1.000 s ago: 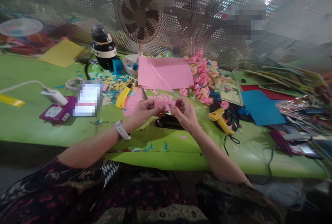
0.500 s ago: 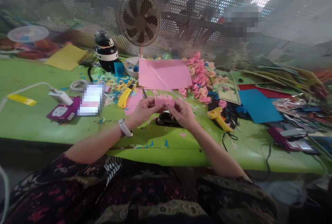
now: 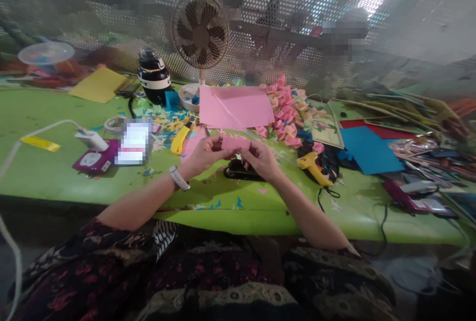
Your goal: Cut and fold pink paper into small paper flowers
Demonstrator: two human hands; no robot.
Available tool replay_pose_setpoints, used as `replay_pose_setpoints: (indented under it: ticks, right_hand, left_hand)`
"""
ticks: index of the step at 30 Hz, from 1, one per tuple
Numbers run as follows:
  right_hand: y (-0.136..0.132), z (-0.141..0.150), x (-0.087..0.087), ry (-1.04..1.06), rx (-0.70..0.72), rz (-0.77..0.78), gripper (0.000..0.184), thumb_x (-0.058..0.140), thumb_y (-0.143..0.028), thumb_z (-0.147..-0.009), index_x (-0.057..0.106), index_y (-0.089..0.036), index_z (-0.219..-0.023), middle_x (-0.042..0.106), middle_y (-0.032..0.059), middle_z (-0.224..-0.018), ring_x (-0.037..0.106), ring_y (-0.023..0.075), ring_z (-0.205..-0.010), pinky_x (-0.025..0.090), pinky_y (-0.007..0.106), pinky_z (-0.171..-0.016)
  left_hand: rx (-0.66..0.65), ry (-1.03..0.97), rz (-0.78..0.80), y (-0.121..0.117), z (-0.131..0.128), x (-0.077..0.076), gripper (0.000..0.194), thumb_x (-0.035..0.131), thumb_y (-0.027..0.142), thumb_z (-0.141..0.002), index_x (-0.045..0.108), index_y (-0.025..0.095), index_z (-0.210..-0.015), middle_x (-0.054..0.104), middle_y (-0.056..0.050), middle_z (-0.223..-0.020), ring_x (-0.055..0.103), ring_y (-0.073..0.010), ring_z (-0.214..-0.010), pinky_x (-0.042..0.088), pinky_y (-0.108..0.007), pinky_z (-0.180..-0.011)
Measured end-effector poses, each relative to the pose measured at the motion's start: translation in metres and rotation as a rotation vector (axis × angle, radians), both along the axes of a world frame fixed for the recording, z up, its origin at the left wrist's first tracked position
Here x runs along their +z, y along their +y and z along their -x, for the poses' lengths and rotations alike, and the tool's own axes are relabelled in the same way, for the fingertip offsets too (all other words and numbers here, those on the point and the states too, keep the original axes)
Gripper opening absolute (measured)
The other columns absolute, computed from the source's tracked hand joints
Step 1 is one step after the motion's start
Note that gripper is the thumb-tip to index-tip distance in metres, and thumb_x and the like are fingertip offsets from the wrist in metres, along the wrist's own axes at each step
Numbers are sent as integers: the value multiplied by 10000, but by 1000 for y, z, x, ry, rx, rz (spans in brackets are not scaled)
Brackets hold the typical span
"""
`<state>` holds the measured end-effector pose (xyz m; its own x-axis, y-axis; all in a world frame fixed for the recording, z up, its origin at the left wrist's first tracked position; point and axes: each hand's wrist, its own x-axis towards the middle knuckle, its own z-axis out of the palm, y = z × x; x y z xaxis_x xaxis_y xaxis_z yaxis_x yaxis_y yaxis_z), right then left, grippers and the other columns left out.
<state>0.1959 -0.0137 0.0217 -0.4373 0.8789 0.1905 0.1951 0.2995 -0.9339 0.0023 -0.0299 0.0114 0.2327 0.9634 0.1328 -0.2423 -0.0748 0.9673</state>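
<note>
A small piece of pink paper (image 3: 235,143) is held up between both hands. My left hand (image 3: 208,154) pinches its left end, with a white band on the wrist. The right end is pinched by my right hand (image 3: 262,159). Just below the hands a black stapler (image 3: 241,173) lies on the green table, its right part covered by my right hand. Behind the paper lie larger pink sheets (image 3: 236,106). A yellow cutter knife (image 3: 181,138) rests left of my left hand, partly on cut pink paper (image 3: 192,145).
Pink paper flowers (image 3: 285,112) are heaped at the back right, near a yellow glue gun (image 3: 314,168). A fan (image 3: 201,31) and a black bottle (image 3: 153,77) stand at the back. A lit phone (image 3: 133,142) lies left; a blue sheet (image 3: 368,150) lies right.
The pink paper is tilted slightly, showing more of its face, and both hands keep their pinch on it. The view has shifted slightly.
</note>
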Motion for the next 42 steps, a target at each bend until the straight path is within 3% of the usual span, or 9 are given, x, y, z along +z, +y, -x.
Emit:
replay_pose_setpoints:
  ticks: [8,16,23,26,30,34,39,42]
  right_hand:
    - [2,-4,2,-27,-25,51,493,694,-672,-766,627,-186,-819,651,-14,-624,564,100,-451,459,234,-444]
    - [2,-7,13,-86,-35,67,507,709,-664,-759,578,-183,-664,648,-2,-561,581,104,-432,444,222,-430]
    - [0,-8,16,-64,-52,100,503,730,-650,-748,566,-184,-650,646,-8,-552,567,93,-414,446,214,-418]
    - [0,-10,17,-29,-68,138,501,755,-646,-722,579,-182,-650,645,-5,-551,558,92,-410,442,214,-405]
    - [-1,-8,16,107,-118,164,479,790,-629,-687,614,-184,-694,676,6,-605,552,90,-413,465,222,-404]
    - [-9,2,12,132,-154,129,461,760,-611,-738,602,-182,-684,699,22,-640,566,87,-418,449,210,-400]
    - [-18,8,10,17,-7,122,452,705,-617,-785,623,-177,-723,713,41,-663,604,110,-456,491,240,-443]
    - [-17,-2,12,-9,62,57,378,693,-550,-825,649,-177,-787,699,28,-678,628,125,-518,533,265,-502]
  left_hand:
    - [-3,21,-13,2,2,0,469,872,355,-662,627,154,-1007,770,-57,-877,724,-150,-758,582,-280,-738]
    - [29,12,41,8,10,3,596,906,336,-625,566,139,-1074,757,-28,-760,743,-171,-729,578,-294,-734]
    - [60,61,22,14,18,5,541,878,331,-675,609,119,-1094,762,-59,-739,708,-143,-625,497,-218,-558]
    - [122,21,25,18,22,8,468,863,292,-694,641,124,-1070,765,-55,-772,716,-142,-673,543,-244,-632]
    - [247,-189,70,19,20,11,370,834,326,-743,661,155,-1022,764,-39,-851,726,-133,-801,581,-258,-758]
    - [46,-220,165,8,5,4,413,863,443,-686,710,155,-938,761,-50,-884,729,-159,-844,596,-276,-756]
    - [108,-226,159,2,-2,-2,339,901,402,-627,719,162,-784,717,16,-753,667,-88,-667,595,-268,-761]
    - [70,-243,203,6,2,0,344,911,384,-613,710,153,-769,684,29,-699,633,-67,-609,588,-237,-699]
